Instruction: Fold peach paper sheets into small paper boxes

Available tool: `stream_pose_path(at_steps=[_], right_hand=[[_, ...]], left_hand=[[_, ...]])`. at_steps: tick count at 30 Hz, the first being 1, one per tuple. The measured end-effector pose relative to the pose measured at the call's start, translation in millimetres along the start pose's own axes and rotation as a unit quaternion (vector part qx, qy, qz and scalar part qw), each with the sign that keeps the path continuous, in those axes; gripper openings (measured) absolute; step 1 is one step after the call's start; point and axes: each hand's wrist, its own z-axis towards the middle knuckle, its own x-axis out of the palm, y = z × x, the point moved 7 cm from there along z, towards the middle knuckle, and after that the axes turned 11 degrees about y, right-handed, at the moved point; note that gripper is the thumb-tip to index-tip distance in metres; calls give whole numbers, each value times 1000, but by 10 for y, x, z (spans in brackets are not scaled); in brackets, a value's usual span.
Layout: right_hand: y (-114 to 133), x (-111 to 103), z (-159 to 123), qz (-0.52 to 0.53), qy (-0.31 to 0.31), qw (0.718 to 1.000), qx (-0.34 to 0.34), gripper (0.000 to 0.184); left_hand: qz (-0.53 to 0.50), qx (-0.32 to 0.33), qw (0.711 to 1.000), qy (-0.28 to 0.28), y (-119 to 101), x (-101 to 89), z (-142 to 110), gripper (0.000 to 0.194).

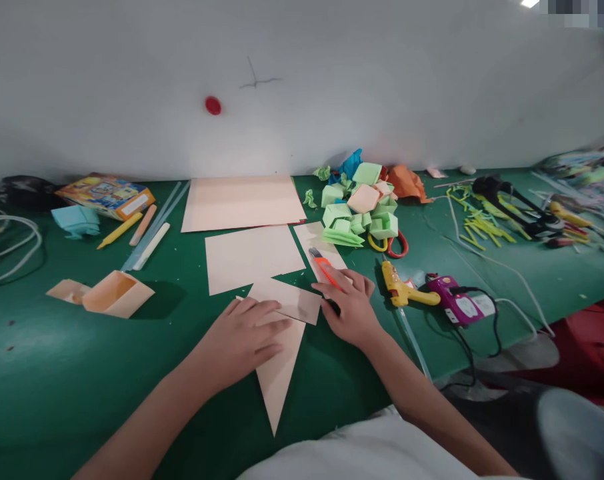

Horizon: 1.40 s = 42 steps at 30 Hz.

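Observation:
My left hand (252,333) lies flat, fingers stretched over a peach paper triangle (281,387) whose tip points toward me. A smaller folded peach flap (297,300) lies across the top of the triangle. My right hand (352,307) is closed around an orange box cutter (327,272), its blade end pointing away from me. Fingertips of that hand come close to the flap's right edge. Just beyond both hands rest a peach paper sheet (252,257) and a narrower peach strip (315,237), partly under the cutter.
A stack of peach sheets (242,203) lies by the wall. Green and peach paper boxes (362,200) are piled beside scissors (398,245). A yellow glue gun (396,283) with cords sits at right. An open peach paper box (115,295) and markers (119,231) are at left.

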Motion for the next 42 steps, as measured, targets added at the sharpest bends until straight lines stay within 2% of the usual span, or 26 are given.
stream_pose_path(at_steps=[3,5,8,13,19,23,26,33,37,42], right_hand=[[126,36,-33,-19,47,998,-39,37],[175,68,-43,-30,68,996,-51,40],[195,87,-39,-31,66,996,-45,38],[242,77,-79,-13,31,999,-29,29],[281,-77,-312,13,-61,998,-1,18],[208,-225,-484,21,-128,992,9,19],[106,-319,-586,0,-156,988,6,19],[-331,-632,-802,-100,-217,968,74,22],[-480,-734,-868,-126,-228,960,102,23],[-532,-726,-875,-142,-219,959,114,22]], left_hand=[[-7,50,999,16,-135,33,26,34],[-19,58,998,21,-150,32,30,31],[-37,57,997,25,-128,17,17,24],[-48,71,996,18,-139,-20,-17,26],[-92,109,989,-27,-188,-150,-39,22],[-101,111,987,-64,-139,-188,-47,20],[-84,96,990,-66,-75,-151,-39,21],[-77,90,990,-75,-27,-118,-19,23],[-74,94,989,-89,-8,-114,-24,22],[-71,97,986,-117,2,-149,-36,23]])
